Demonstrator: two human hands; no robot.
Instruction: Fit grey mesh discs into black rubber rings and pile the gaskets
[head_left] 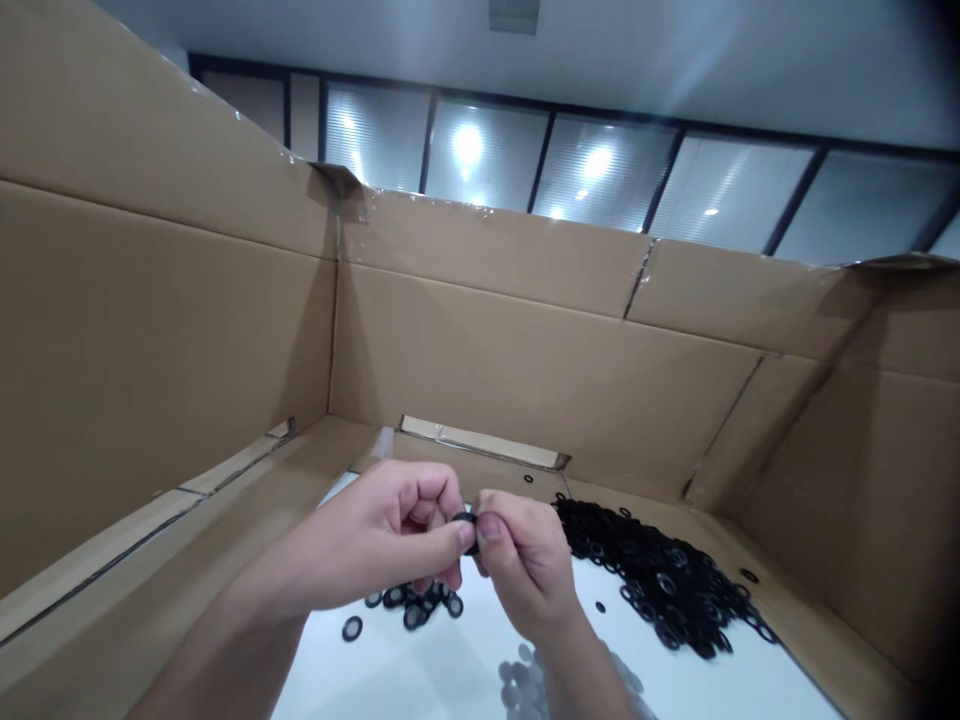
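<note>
A small black ring [466, 519] is pinched between both hands above the white surface. My left hand [401, 525] closes on its left side, thumb and finger pressed together. From the other side my right hand [527, 562] grips it with the thumb bent over its edge. Fingers cover much of the ring, so its centre cannot be made out. Below my left hand lie several black rings with pale centres [411, 616]. Small translucent discs [525, 682] are heaped by my right forearm, which partly hides them. Right of my right hand spreads a big pile of black rings [667, 575].
Tall cardboard walls [495, 350] enclose the work area on the left, back and right. A white board [442, 665] covers part of the floor. Stray black rings lie near the back wall [529, 479] and right wall [749, 575].
</note>
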